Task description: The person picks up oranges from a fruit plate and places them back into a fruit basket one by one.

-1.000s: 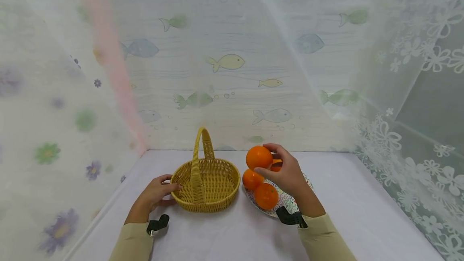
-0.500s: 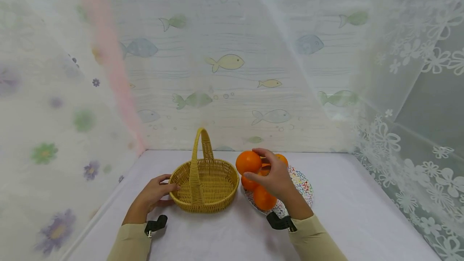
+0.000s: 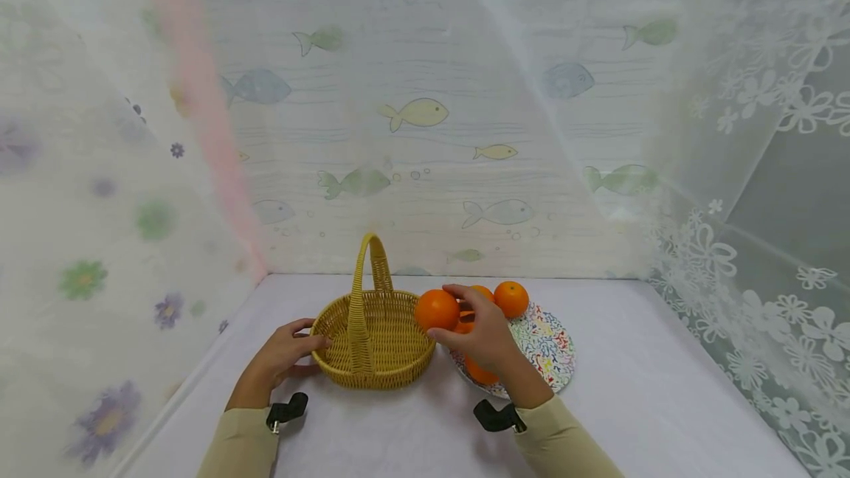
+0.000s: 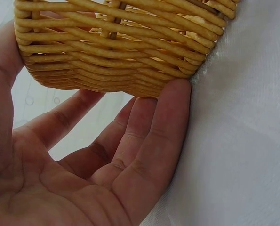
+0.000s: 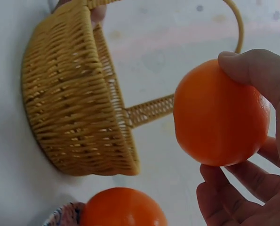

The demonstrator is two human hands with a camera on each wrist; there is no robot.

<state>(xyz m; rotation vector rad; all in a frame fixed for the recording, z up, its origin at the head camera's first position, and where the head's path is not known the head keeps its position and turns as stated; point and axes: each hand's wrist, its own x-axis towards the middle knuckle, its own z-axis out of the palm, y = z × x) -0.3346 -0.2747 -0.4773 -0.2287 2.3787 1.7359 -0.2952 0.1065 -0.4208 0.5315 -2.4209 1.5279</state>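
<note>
Fingers and thumb of the right hand [image 3: 488,334] curl round an orange [image 3: 437,309], holding it in the air just at the right rim of the wicker basket [image 3: 392,330]. In the right wrist view the same orange [image 5: 220,113] sits between the thumb above and the fingers [image 5: 229,197] below, with the basket [image 5: 78,103] and its arched handle behind it. Whether the fruit is directly over the basket's opening or just beside the rim cannot be told for sure.

The left hand [image 3: 282,356] rests against the left side of the basket, thumb at the rim. Seen from the left wrist, this hand [image 4: 97,160] lies open with relaxed, nearly straight fingers [image 4: 168,127] touching the lower wall of the woven basket [image 4: 121,42]; it grips nothing.

The basket stands upright on the white surface [image 3: 631,404], its handle [image 3: 365,279] running front to back.

Just to the right of the basket lies a patterned plate [image 3: 547,338] with several more oranges. One orange [image 3: 511,298] sits at the far edge, another [image 3: 483,292] shows just behind the right hand, and a third [image 3: 474,371] is partly hidden under the hand at the near edge. The right wrist view shows one of these oranges [image 5: 123,207] on the plate below the lifted one.

Sheer curtains printed with fish [image 3: 415,113] and flowers enclose the surface.
</note>
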